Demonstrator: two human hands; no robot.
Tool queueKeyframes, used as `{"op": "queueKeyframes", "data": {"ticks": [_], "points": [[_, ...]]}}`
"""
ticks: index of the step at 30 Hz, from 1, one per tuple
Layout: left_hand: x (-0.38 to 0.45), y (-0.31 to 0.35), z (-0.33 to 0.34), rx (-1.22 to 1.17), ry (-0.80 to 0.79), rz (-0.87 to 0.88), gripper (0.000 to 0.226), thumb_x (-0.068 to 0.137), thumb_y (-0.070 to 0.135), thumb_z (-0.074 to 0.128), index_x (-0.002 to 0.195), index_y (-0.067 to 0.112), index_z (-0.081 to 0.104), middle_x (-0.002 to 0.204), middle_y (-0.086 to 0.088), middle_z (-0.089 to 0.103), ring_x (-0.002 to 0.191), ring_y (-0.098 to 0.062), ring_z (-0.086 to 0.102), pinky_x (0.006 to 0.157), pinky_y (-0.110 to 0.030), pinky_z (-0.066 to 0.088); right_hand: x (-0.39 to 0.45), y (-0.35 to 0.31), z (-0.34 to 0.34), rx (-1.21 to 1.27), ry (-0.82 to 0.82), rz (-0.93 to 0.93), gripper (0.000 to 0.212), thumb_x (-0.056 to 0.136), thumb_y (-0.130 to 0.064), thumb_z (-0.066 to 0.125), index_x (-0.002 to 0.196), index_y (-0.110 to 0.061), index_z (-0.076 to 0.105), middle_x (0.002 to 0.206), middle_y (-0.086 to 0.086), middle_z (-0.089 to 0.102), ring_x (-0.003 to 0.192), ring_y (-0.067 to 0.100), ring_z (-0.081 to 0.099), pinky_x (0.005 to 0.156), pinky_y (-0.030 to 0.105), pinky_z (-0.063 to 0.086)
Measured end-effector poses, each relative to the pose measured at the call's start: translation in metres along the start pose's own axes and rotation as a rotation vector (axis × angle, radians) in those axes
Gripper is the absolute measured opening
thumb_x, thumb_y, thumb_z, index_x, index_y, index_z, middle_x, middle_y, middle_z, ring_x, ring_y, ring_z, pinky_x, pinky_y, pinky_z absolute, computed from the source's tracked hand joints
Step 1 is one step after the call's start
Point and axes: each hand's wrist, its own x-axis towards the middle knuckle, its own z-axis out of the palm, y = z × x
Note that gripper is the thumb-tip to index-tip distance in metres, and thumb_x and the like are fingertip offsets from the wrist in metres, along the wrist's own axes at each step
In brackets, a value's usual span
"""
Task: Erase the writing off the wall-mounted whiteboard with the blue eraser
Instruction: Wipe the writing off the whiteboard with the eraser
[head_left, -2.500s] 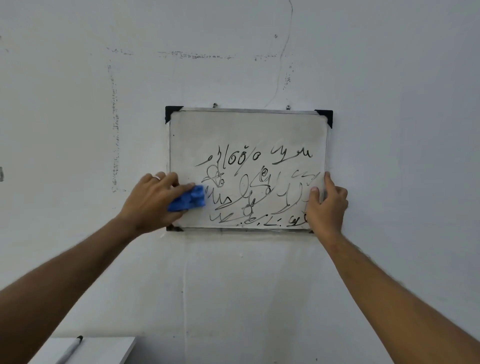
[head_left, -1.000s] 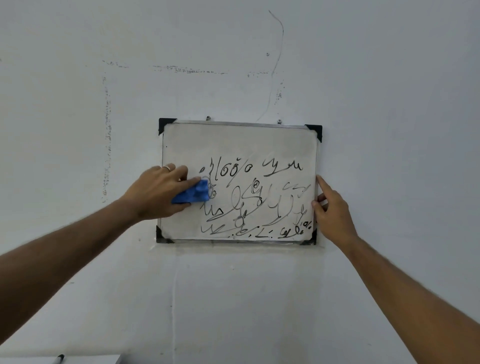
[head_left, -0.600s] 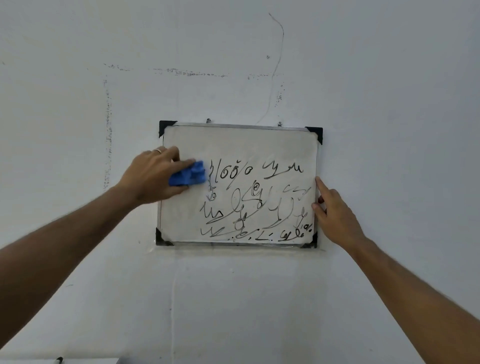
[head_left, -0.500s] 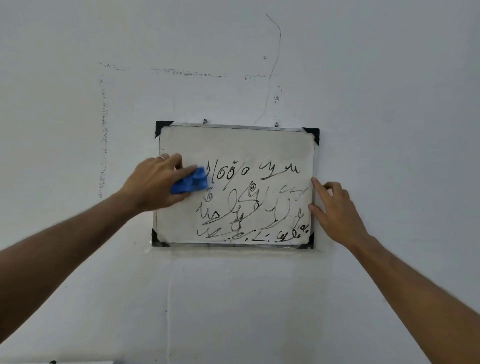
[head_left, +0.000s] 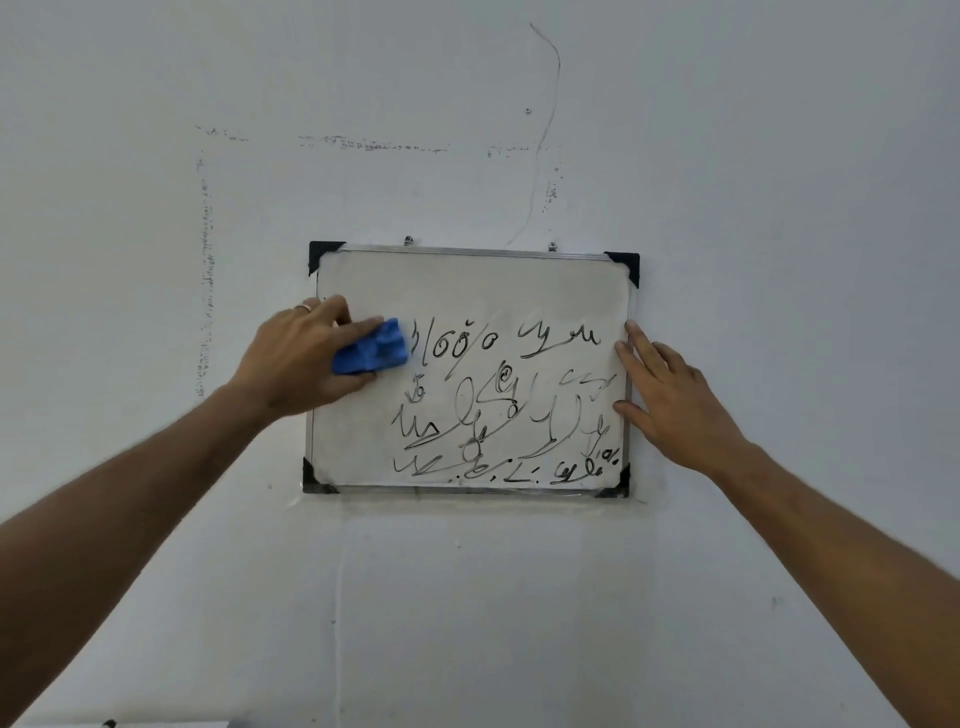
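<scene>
Blue eraser (head_left: 371, 347) long axis tilts up-right on whiteboard (head_left: 467, 291)

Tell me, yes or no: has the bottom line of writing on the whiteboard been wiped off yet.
No, the bottom line of writing is intact on the whiteboard, and the blue eraser sits higher up.

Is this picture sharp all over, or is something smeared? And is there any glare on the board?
In the head view the left hand and its blue eraser look slightly smeared; the writing on the whiteboard and the right hand are crisp. Lighting is soft and even, with no glare on the board. The wide lens makes the forearms loom large at the lower corners.
</scene>
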Motion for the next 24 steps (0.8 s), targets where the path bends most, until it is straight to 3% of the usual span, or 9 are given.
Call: {"op": "queueKeyframes", "data": {"ticks": [4, 7, 9, 13, 15, 17, 21, 24], "points": [[-0.01, 0.02, 0.016, 0.04, -0.117, 0.187, 0.068, 0.083, 0.05, 0.074, 0.142, 0.024, 0.055, 0.099, -0.004, 0.055, 0.077, -0.025, 0.057, 0.061, -0.034, 0.049, -0.007, -0.012, 0.008, 0.118, 0.082, 0.133, 0.071, 0.099, -0.034, 0.059, 0.158, -0.013, 0.025, 0.168, 0.008, 0.012, 0.137, 0.035, 0.036, 0.101, 0.053, 0.044], [-0.002, 0.005, 0.003, 0.033, -0.047, 0.075, 0.068, 0.081, 0.049, 0.078, 0.141, 0.025, 0.057, 0.099, -0.006, 0.057, 0.08, -0.029, 0.059, 0.061, -0.036, 0.048, -0.012, -0.026, 0.012, 0.255, 0.139, 0.217, 0.064, 0.098, -0.023, 0.06, 0.155, -0.011, 0.032, 0.155, 0.014, 0.03, 0.126, 0.037, 0.044, 0.099, 0.054, 0.047], [-0.001, 0.008, 0.0, -0.002, -0.017, -0.004, 0.068, 0.08, 0.047, 0.079, 0.141, 0.023, 0.058, 0.099, -0.007, 0.056, 0.08, -0.031, 0.06, 0.061, -0.037, 0.047, -0.011, -0.036, 0.014, 0.424, 0.15, 0.245, 0.061, 0.099, -0.011, 0.057, 0.155, -0.013, 0.033, 0.146, 0.01, 0.035, 0.116, 0.031, 0.051, 0.099, 0.047, 0.049], [-0.006, 0.019, 0.006, 0.065, -0.14, 0.199, 0.068, 0.081, 0.05, 0.075, 0.141, 0.024, 0.056, 0.098, -0.006, 0.055, 0.077, -0.028, 0.059, 0.061, -0.036, 0.051, -0.004, -0.05, 0.01, 0.727, 0.174, 0.465, 0.068, 0.097, -0.004, 0.056, 0.156, -0.022, 0.029, 0.135, 0.001, 0.039, 0.092, 0.018, 0.059, 0.086, 0.027, 0.048], [0.003, 0.002, -0.005, 0.058, -0.066, 0.076, 0.067, 0.08, 0.048, 0.078, 0.14, 0.025, 0.058, 0.099, -0.008, 0.057, 0.079, -0.033, 0.06, 0.061, -0.041, 0.052, -0.001, -0.051, 0.008, 0.824, 0.192, 0.549, 0.07, 0.096, -0.004, 0.059, 0.156, -0.023, 0.029, 0.131, -0.001, 0.042, 0.091, 0.015, 0.059, 0.083, 0.02, 0.046], [0.006, -0.004, -0.011, 0.039, -0.026, -0.022, 0.068, 0.081, 0.048, 0.077, 0.141, 0.023, 0.058, 0.102, -0.009, 0.056, 0.083, -0.036, 0.061, 0.062, -0.044, 0.053, 0.001, -0.048, 0.007, 0.923, 0.2, 0.618, 0.068, 0.094, -0.004, 0.063, 0.153, -0.023, 0.036, 0.131, 0.001, 0.051, 0.101, 0.014, 0.059, 0.09, 0.026, 0.049], [-0.002, 0.011, 0.003, 0.095, -0.164, 0.208, 0.069, 0.081, 0.051, 0.075, 0.142, 0.024, 0.055, 0.099, -0.005, 0.056, 0.078, -0.026, 0.059, 0.061, -0.036, 0.052, 0.002, -0.04, 0.003, 1.01, 0.194, 0.628, 0.05, 0.091, 0.002, 0.064, 0.134, -0.022, 0.059, 0.116, 0.001, 0.068, 0.1, 0.018, 0.067, 0.094, 0.041, 0.057], [0.0, -0.005, -0.005, 0.068, -0.075, 0.059, 0.068, 0.08, 0.048, 0.077, 0.141, 0.025, 0.058, 0.101, -0.007, 0.056, 0.081, -0.031, 0.06, 0.063, -0.04, 0.051, 0.001, -0.037, 0.004, 1.038, 0.204, 0.623, 0.048, 0.09, 0.003, 0.065, 0.129, -0.024, 0.064, 0.11, -0.004, 0.07, 0.098, 0.018, 0.069, 0.093, 0.041, 0.057]]}}
